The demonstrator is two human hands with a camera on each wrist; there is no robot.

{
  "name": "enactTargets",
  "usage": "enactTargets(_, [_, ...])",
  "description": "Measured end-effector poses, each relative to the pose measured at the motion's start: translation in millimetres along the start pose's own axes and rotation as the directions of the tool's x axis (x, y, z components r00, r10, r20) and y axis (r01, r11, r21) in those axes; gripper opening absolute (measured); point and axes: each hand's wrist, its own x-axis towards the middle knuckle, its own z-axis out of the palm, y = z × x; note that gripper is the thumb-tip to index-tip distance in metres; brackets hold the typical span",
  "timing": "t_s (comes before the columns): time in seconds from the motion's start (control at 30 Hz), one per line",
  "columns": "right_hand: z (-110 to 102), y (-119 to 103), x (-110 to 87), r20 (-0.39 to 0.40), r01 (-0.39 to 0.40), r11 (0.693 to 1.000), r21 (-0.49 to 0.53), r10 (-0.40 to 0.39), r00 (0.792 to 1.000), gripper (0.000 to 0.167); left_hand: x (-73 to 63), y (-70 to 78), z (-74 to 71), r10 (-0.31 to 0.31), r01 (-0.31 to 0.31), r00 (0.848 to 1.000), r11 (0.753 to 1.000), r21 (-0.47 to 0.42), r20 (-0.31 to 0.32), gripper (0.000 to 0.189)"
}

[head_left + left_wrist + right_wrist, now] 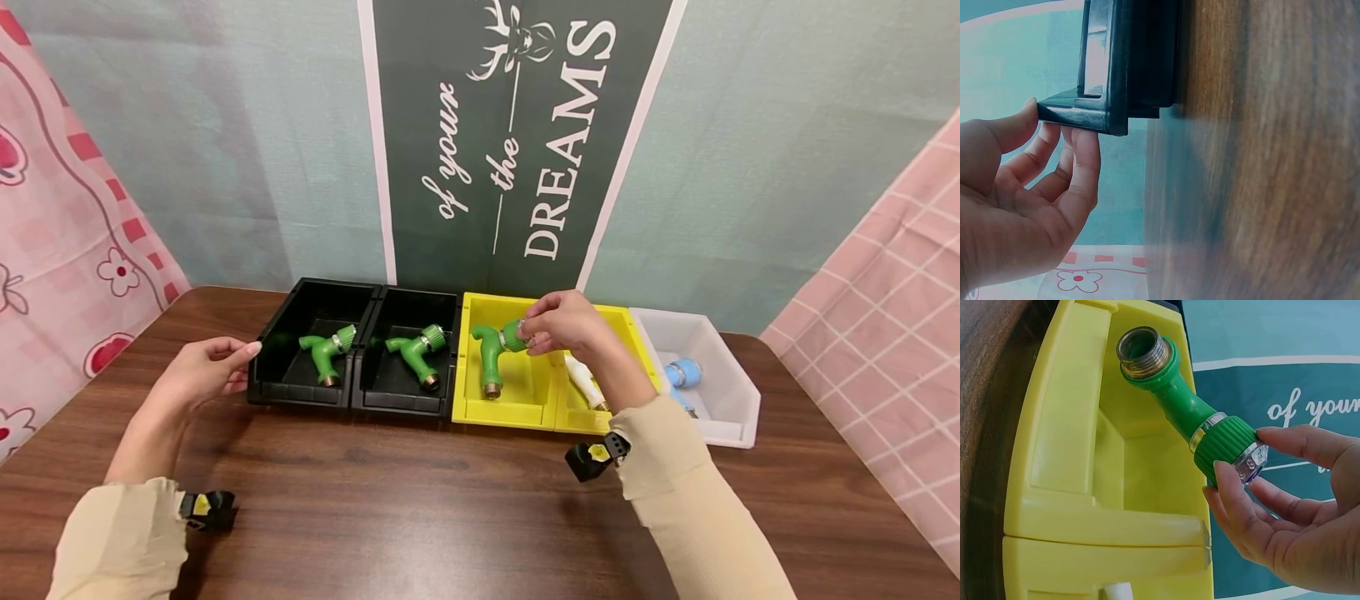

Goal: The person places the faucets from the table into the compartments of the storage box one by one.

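My right hand (562, 321) pinches a green plastic tap (491, 354) by its ribbed knob, over the left yellow bin (468, 408). In the right wrist view the tap's threaded metal end (1143, 353) points away from my fingers. At the far left, my left hand (210, 367) grips the side edge of the outer black bin (300, 393), thumb on one face and fingers on the other. One green tap (326, 354) lies in that bin. Another green tap (418, 354) lies in the second black bin (401, 404).
A white tap (585, 382) lies in the right yellow bin (573, 419), partly behind my right wrist. The white bin (723, 432) at the row's right end holds a blue tap (682, 372). All bins stand on a brown wooden table (405, 508), before a hanging cloth (315, 150).
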Motion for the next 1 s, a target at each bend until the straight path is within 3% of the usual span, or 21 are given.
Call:
enactTargets(0.4, [11.8, 3.7, 7.1, -0.058, -0.008, 0.998, -0.069, 0.004, 0.998, 0.026, -0.6, 0.3, -0.8, 0.002, -0.002, 1.0, 1.0, 0.016, 0.004, 0.047])
enactTargets(1.0, [20.4, 10.2, 11.5, -0.077, 0.014, 0.992, -0.128, -0.024, 0.997, 0.034, -2.0, 1.4, -0.7, 0.002, -0.002, 1.0, 1.0, -0.001, 0.012, 0.042])
